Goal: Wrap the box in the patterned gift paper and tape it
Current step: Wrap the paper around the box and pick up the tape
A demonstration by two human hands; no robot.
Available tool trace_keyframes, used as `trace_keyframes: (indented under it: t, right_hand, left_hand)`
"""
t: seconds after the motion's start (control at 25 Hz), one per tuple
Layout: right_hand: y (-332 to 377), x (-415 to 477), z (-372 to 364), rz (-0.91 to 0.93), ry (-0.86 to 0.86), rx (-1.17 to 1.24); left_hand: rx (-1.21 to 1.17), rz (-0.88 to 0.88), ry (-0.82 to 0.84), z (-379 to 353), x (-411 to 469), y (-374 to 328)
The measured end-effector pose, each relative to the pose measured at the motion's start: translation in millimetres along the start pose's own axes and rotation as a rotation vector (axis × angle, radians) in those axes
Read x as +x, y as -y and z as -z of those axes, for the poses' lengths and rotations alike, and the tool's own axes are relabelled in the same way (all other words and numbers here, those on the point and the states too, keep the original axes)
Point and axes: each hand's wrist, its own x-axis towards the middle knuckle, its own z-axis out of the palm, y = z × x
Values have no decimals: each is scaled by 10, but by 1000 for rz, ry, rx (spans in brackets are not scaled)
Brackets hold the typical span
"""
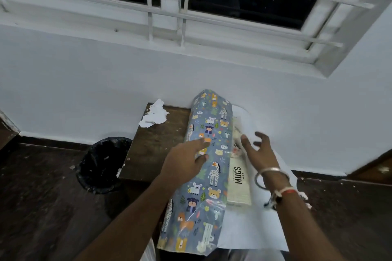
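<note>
Partly covered, the box (238, 178) lies lengthwise on the table (157, 144), its "MUGS" face showing between the two halves of the paper (209, 176). The patterned flap is folded over the box's left side, and the white underside spreads flat to the right. The left hand (184, 161) lies with straight fingers on the patterned flap, or just above it; I cannot tell whether it touches. The right hand (257, 150) hovers over the white side, fingers spread wide and loosely bent, holding nothing. The step looks to be bringing the right flap up and over to meet the left one. To do it well, I would press the left flap down so it cannot slacken. I would then lift the white edge along its whole length, draw it taut across the box, and crease it at the box's edge before any tape goes on. Torn scraps (153, 116) lie at the table's far corner, and a bin (104, 165) stands on the floor to the left.
</note>
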Motion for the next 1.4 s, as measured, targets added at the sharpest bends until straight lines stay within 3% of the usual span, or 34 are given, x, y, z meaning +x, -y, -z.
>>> trace_keyframes:
  t: [0.16,0.36,0.48,0.56,0.68,0.76,0.96,1.28,1.4]
  right_hand:
    - [-545,-510,-33,-141,196,151]
    - [-681,-569,-162,-25,267,130]
    - [-618,-584,-144,-11,294,239]
    - [-592,-601,-159,-16,288,294]
    - [-620,-597,-234,14,273,295]
    - [-640,-579,-276,22,273,331]
    - [-618,-566,-265,10,310,310]
    - [-685,-529,-386,-15,240,360]
    - [-696,-486,-442,-20,247,344]
  left_hand:
    - [-104,204,-84,-242,-212,14]
    - [-533,531,-123,-138,-466,-221]
    - [-659,565,-139,-79,-534,-394]
    - [-553,494,-101,-65,-598,-474]
    - [4,392,149,-146,-747,-676]
    - [278,316,214,-250,-822,-803]
    - [572,301,252,-404,-937,-871]
    - [509,331,62,-441,-1040,-1115]
    - [473,416,85,-449,-935,-1262]
